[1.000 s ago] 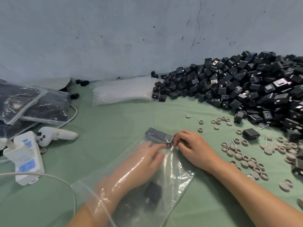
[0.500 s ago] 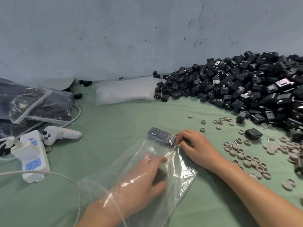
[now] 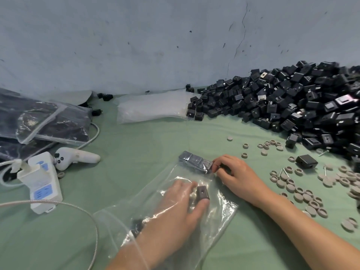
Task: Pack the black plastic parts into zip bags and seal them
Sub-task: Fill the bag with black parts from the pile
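Observation:
A clear zip bag (image 3: 220, 209) lies on the green cloth in front of me. My left hand (image 3: 175, 209) is inside it up to the forearm and holds a black plastic part (image 3: 202, 192) between fingers and thumb. A row of black parts (image 3: 194, 161) sits packed at the bag's far end. My right hand (image 3: 235, 174) pinches that far end from outside, fingers curled. Another dark part (image 3: 137, 226) lies near the bag's mouth. A large heap of black plastic parts (image 3: 292, 102) fills the right rear.
Filled zip bags (image 3: 44, 121) lie at the left, a stack of empty bags (image 3: 153, 107) at the rear. A white power strip (image 3: 41, 184), a white controller (image 3: 78, 157) and a braided cable (image 3: 58, 203) sit left. Grey rings (image 3: 303, 195) scatter on the right.
My left hand pulled back from the bag's far end toward me and now holds a black part inside the bag. My right hand stayed at the packed row.

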Available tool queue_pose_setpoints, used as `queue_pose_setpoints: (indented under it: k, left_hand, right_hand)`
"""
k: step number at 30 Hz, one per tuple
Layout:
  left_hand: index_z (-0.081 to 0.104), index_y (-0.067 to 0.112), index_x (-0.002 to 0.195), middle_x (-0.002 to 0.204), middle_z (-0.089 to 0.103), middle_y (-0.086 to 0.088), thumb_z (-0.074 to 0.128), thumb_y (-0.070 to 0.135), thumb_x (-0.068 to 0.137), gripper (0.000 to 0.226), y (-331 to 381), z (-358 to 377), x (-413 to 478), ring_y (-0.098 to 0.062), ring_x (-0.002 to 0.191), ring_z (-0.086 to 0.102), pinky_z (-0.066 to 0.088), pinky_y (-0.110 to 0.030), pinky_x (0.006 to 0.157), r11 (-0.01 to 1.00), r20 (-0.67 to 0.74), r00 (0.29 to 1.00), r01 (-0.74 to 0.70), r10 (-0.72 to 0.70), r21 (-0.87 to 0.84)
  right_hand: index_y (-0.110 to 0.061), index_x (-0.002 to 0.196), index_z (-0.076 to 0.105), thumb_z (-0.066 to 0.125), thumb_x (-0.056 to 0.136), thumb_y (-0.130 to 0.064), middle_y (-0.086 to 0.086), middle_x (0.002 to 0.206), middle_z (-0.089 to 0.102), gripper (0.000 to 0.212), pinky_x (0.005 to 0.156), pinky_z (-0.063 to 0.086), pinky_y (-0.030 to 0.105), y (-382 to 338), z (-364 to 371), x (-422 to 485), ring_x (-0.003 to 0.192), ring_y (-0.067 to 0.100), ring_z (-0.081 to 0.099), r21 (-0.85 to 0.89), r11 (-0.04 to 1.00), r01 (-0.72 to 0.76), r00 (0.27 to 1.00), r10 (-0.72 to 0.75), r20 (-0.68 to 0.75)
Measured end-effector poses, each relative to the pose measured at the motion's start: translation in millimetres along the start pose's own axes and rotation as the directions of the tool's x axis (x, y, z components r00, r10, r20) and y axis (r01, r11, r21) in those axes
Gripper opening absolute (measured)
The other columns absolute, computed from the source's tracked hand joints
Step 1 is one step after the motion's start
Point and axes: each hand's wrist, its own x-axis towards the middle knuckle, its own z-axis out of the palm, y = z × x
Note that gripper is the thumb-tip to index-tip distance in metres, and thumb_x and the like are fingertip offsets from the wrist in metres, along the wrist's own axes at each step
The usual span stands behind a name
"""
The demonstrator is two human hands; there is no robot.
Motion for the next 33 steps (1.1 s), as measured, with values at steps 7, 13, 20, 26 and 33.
queue_pose_setpoints:
  k: [7, 13, 20, 26, 33]
  left_hand:
    - [0.038, 0.053, 0.113, 0.116, 0.036, 0.036, 0.051, 0.049, 0.093, 0.024, 8.5, 11.1, 5.7, 0.009, 0.113, 0.039, 0.03, -0.003, 0.092, 0.999, -0.064, 0.998, 0.0, 0.002, 0.032]
    - [0.044, 0.04, 0.132, 0.123, 0.04, 0.018, 0.052, 0.038, 0.098, 0.036, 10.0, 3.9, 11.9, 0.001, 0.115, 0.04, 0.032, -0.015, 0.1, 0.979, -0.026, 0.987, -0.151, 0.156, 0.14]
    - [0.04, 0.042, 0.112, 0.116, 0.041, 0.021, 0.041, 0.04, 0.102, 0.01, -1.9, -11.6, 3.4, 0.001, 0.11, 0.04, 0.027, -0.014, 0.096, 0.943, -0.035, 0.976, -0.199, 0.216, 0.268]
    - [0.031, 0.042, 0.135, 0.134, 0.032, 0.02, 0.03, 0.049, 0.102, 0.034, 4.5, 6.6, 11.5, -0.009, 0.114, 0.028, 0.018, -0.014, 0.089, 0.908, 0.08, 0.969, -0.247, 0.234, 0.338]
    - [0.048, 0.033, 0.119, 0.115, 0.045, 0.016, 0.034, 0.044, 0.102, 0.025, 7.4, 3.2, 20.5, -0.006, 0.11, 0.035, 0.022, -0.018, 0.097, 0.884, 0.092, 0.951, -0.308, 0.295, 0.352]
  right_hand:
    - [-0.019, 0.09, 0.068, 0.056, 0.092, -0.008, -0.008, 0.097, 0.065, 0.016, 0.092, 0.044, 0.036, -2.2, -0.5, -0.8, 0.096, 0.015, 0.057, -0.008, 1.0, 0.009, 1.0, -0.009, -0.012]
    - [-0.018, 0.089, 0.069, 0.057, 0.092, -0.007, -0.009, 0.096, 0.065, 0.016, 0.092, 0.043, 0.032, -1.0, -0.2, -0.3, 0.096, 0.01, 0.056, 0.005, 1.0, 0.007, 1.0, -0.007, -0.019]
    - [-0.022, 0.087, 0.068, 0.054, 0.093, -0.009, -0.01, 0.095, 0.067, 0.02, 0.088, 0.045, 0.029, 1.1, -1.5, -0.6, 0.095, 0.007, 0.058, 0.082, 0.996, -0.02, 0.999, 0.024, -0.039]
    - [-0.022, 0.084, 0.07, 0.055, 0.093, -0.007, -0.012, 0.09, 0.069, 0.023, 0.082, 0.046, 0.023, -0.7, -2.3, -0.9, 0.089, 0.004, 0.06, 0.175, 0.983, -0.06, 0.993, 0.076, -0.088]
    - [-0.029, 0.08, 0.068, 0.053, 0.094, -0.015, -0.013, 0.075, 0.066, 0.024, 0.057, 0.042, 0.021, 5.2, -2.7, -0.4, 0.06, 0.012, 0.054, 0.308, 0.941, -0.14, 0.951, 0.214, -0.221]
